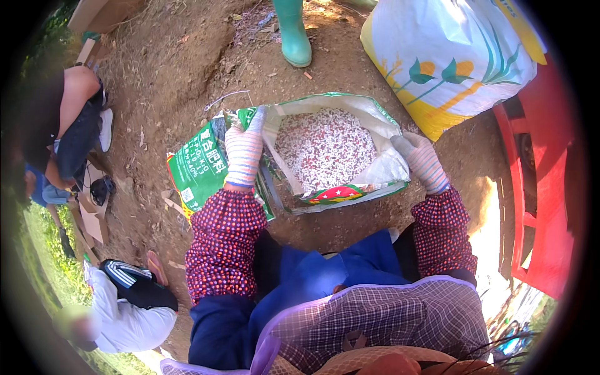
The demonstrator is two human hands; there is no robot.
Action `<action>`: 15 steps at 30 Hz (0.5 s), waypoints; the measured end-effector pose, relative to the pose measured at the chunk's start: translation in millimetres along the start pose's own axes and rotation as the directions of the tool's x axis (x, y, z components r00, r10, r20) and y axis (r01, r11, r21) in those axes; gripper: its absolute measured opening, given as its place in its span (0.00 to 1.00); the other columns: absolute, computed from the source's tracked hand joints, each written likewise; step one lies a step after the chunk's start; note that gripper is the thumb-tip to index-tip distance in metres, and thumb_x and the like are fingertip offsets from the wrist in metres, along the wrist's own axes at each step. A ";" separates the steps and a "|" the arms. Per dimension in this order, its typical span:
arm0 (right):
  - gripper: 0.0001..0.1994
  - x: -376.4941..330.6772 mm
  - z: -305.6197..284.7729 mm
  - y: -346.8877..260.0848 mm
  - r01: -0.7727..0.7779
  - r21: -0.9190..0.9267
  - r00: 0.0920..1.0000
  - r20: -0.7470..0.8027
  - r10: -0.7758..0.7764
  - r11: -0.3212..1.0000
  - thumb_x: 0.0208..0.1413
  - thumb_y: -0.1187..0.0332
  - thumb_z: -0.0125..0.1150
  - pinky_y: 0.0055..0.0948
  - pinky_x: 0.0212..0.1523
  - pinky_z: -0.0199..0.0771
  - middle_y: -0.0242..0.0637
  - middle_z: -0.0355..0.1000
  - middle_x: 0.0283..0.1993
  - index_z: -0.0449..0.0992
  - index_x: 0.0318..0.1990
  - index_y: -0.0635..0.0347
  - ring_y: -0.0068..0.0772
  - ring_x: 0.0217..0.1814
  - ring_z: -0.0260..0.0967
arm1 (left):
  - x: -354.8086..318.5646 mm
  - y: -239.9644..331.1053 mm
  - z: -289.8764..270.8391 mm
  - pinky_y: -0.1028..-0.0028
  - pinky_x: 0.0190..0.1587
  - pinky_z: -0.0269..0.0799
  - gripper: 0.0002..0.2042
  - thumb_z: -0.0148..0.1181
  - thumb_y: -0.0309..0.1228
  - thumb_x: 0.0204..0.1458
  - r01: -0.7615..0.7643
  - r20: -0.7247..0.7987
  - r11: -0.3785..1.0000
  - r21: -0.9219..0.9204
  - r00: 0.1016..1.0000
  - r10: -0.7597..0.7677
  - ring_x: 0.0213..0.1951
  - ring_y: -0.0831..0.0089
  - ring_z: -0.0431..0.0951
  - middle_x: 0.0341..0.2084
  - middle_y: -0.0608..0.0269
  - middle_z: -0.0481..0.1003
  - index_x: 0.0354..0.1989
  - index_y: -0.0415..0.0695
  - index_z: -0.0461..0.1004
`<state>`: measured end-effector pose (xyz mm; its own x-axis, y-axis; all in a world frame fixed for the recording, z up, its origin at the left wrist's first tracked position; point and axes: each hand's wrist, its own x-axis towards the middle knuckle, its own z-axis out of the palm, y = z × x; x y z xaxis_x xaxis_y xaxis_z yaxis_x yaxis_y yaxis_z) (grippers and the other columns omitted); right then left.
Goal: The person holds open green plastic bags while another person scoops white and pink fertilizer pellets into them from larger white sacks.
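An opened fertilizer sack (pixel 378 182), green outside with a pale lining, lies in front of me on the ground. White and dark red granules (pixel 325 150) fill its mouth. My left hand (pixel 244 150), in a striped knit glove, is closed on the sack's left rim, thumb upward. At the opposite rim, my right hand (pixel 425 162) grips the edge with its gloved thumb over the lining; some of its fingers are hidden. A green printed flap (pixel 200 165) of sacking spreads left of my left hand. Both forearms wear dotted sleeve covers.
A large white and yellow sack (pixel 450 69) stands at the far right, near a red metal frame (pixel 544 162). Beyond the fertilizer sack is someone's green boot (pixel 295 37). People sit along the left, near cardboard (pixel 92 215) on the brown soil.
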<state>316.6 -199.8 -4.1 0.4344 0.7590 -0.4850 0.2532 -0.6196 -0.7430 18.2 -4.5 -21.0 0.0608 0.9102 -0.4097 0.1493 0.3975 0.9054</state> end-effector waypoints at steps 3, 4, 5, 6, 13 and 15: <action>0.16 -24.9 12.7 -38.3 0.059 -0.386 0.895 -0.387 -0.220 0.921 0.54 0.59 0.62 0.39 0.42 0.72 0.44 0.74 0.31 0.77 0.42 0.62 0.46 0.33 0.73 | -6.4 6.3 0.8 0.79 0.34 0.70 0.09 0.66 0.31 0.54 -0.023 0.027 0.994 -0.104 0.999 0.026 0.30 0.82 0.75 0.30 0.66 0.80 0.36 0.37 0.79; 0.16 -34.8 16.9 -51.2 0.058 -0.394 0.895 -0.386 -0.223 0.917 0.54 0.59 0.62 0.39 0.42 0.72 0.44 0.74 0.31 0.77 0.42 0.62 0.46 0.33 0.73 | -6.6 6.6 2.1 0.79 0.34 0.70 0.09 0.66 0.31 0.54 -0.019 0.028 0.993 -0.113 0.999 0.022 0.30 0.82 0.75 0.30 0.66 0.80 0.36 0.37 0.79; 0.16 -42.7 22.9 -61.2 0.359 -0.536 0.757 -0.312 -0.574 0.764 0.51 0.58 0.64 0.41 0.47 0.71 0.43 0.75 0.31 0.77 0.42 0.60 0.46 0.34 0.73 | -6.4 5.0 2.9 0.79 0.34 0.71 0.09 0.66 0.30 0.54 -0.020 0.036 0.996 -0.083 0.999 0.023 0.31 0.82 0.76 0.31 0.66 0.80 0.37 0.36 0.79; 0.17 -50.5 30.6 -68.0 0.587 -0.637 0.508 -0.191 -0.840 0.500 0.49 0.57 0.65 0.43 0.51 0.70 0.42 0.75 0.30 0.77 0.41 0.58 0.46 0.35 0.74 | -7.2 5.8 3.2 0.80 0.35 0.71 0.09 0.66 0.29 0.54 -0.024 0.049 0.998 -0.050 0.998 0.026 0.32 0.81 0.76 0.32 0.66 0.80 0.37 0.36 0.79; 0.10 -65.2 48.0 -41.0 0.722 -0.638 0.662 0.524 -0.536 0.267 0.44 0.60 0.67 0.46 0.61 0.60 0.33 0.70 0.24 0.76 0.32 0.51 0.36 0.34 0.72 | -9.5 8.9 1.7 0.78 0.33 0.71 0.11 0.66 0.32 0.54 -0.023 0.031 0.997 -0.073 0.999 0.025 0.28 0.81 0.76 0.29 0.65 0.80 0.36 0.35 0.79; 0.09 -68.6 47.4 -37.8 0.757 -0.613 0.622 0.568 -0.540 0.227 0.45 0.60 0.66 0.44 0.60 0.62 0.34 0.70 0.23 0.76 0.32 0.51 0.36 0.34 0.72 | -6.7 6.5 -2.4 0.77 0.31 0.70 0.13 0.67 0.36 0.53 -0.031 0.002 0.988 0.154 1.000 0.031 0.26 0.81 0.75 0.25 0.64 0.79 0.33 0.35 0.79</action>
<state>236.3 -219.0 35.4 -0.3573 0.9198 -0.1622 0.9162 0.3113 -0.2524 16.3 -7.7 -12.0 0.0673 0.9218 -0.3819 0.2976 0.3468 0.8895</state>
